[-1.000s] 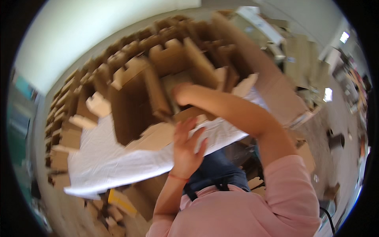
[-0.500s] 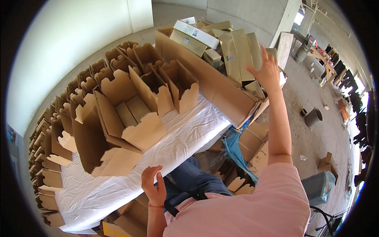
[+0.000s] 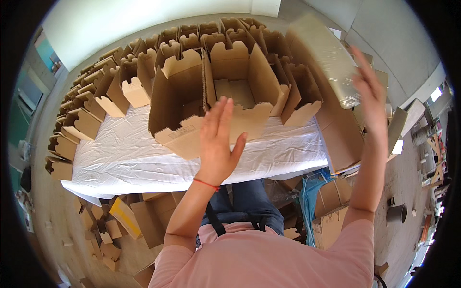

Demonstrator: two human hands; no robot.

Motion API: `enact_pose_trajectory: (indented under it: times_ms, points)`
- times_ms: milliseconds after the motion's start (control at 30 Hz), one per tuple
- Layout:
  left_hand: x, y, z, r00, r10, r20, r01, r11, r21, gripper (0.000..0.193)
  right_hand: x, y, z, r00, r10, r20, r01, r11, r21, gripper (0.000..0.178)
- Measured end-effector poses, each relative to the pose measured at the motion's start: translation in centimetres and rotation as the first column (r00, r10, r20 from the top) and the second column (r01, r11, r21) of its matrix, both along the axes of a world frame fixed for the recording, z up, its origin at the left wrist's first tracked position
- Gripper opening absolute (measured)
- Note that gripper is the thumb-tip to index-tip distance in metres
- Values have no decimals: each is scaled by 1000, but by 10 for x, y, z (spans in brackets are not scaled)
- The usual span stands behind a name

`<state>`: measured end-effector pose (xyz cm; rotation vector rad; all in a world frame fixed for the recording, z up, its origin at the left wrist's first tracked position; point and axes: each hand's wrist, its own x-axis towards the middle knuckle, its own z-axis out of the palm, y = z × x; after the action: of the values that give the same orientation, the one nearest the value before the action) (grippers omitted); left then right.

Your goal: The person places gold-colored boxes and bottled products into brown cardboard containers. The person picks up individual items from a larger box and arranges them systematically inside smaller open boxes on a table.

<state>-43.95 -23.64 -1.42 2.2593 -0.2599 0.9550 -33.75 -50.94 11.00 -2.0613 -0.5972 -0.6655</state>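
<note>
My right hand (image 3: 372, 98), smeared by motion, grips the edge of a long flat gold box (image 3: 324, 60). That box is tilted and blurred above the large carton at the right. My left hand (image 3: 216, 139) is open, its fingers stretched out, with no object in it. It hovers in front of two wide open-topped cardboard boxes on the table; the right one (image 3: 249, 115) shows flat brown pieces at its bottom, and the left one (image 3: 180, 96) is partly shaded inside. Whether my left hand touches their front flaps, I cannot tell.
Rows of narrow open cardboard boxes (image 3: 139, 84) fill the back and left of the white-covered table (image 3: 120, 163). The large carton (image 3: 338, 139) borders its right end. Cardboard pieces (image 3: 103, 237) lie on the floor, a blue plastic bag (image 3: 309, 206) hangs below, and a dark bucket (image 3: 396, 213) stands at the right.
The view has swung left. My right hand, earlier open over the gold boxes, now has one gold box lifted toward the table. My left hand has risen to the front of the cardboard boxes.
</note>
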Motion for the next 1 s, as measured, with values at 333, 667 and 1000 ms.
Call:
enact_pose_trajectory:
  times_ms: [333, 667, 1000]
  points:
    - [-6, -10, -26, 980, -119, -159, 128, 990, 50, 38, 76, 193, -90, 969, -103, -223, -63, 773, -632, 38]
    - [-10, -7, -41, 979, -132, -152, 140, 989, 39, 32, 79, 206, -165, 842, 196, -503, -459, 750, -476, 58]
    - [-5, -10, -39, 983, -125, -133, 132, 990, 45, 35, 36, 148, -102, 979, 190, -79, -206, 917, -341, 47]
